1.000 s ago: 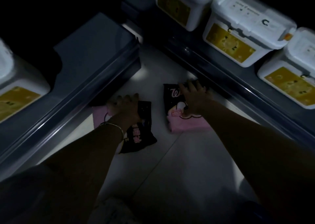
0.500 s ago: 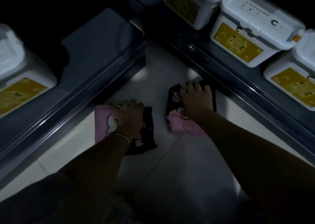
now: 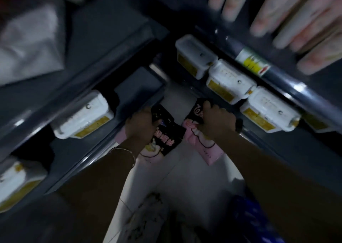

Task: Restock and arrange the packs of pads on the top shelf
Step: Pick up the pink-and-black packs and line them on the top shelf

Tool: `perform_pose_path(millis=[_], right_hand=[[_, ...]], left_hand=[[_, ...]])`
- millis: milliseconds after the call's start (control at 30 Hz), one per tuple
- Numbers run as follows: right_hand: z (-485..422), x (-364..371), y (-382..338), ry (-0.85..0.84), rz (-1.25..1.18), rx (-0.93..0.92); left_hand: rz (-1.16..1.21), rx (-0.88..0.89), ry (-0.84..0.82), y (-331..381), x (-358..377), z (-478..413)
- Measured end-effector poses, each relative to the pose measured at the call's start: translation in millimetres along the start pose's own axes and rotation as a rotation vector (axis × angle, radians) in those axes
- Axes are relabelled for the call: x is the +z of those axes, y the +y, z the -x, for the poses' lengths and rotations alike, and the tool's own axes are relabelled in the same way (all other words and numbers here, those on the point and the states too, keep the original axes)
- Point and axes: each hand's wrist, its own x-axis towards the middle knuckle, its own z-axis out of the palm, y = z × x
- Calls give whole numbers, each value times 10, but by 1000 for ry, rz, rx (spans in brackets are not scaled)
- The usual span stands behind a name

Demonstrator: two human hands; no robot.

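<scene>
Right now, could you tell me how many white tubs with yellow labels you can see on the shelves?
6: three in a row right, a fourth partly hidden; two left. More may be hidden.

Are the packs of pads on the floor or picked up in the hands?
Picked up. The left hand grips a black and pink pack, the right hand another pack, both lifted above the floor tiles.

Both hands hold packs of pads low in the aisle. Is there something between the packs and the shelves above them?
Partly. The left hand and right hand grip packs in the open aisle, but shelf edges and white tubs jut out on both sides. The top shelf itself cannot be told apart in this blurred view.
</scene>
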Motion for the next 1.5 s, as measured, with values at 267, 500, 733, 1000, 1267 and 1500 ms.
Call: perform_pose_path(millis=[267, 500, 733, 1000, 1267, 1500], right_hand=[[618, -2105, 112, 129, 9, 17], [1222, -4096, 125, 245, 47, 51], [1706, -5810, 128, 449, 69, 82], [2170, -6951, 291, 688, 182, 131], [2351, -7734, 920, 832, 233, 210], [2188, -8447, 1521, 931, 291, 253]], left_hand=[[-27, 130, 140, 957, -2096, 410], [-7, 258, 248, 1783, -4101, 821], [59, 362, 409, 2314, -5707, 1182], [331, 498, 453, 2756, -6771, 1422], [805, 549, 582, 3555, -7412, 1248], [990, 508, 633, 4347, -7820, 856]])
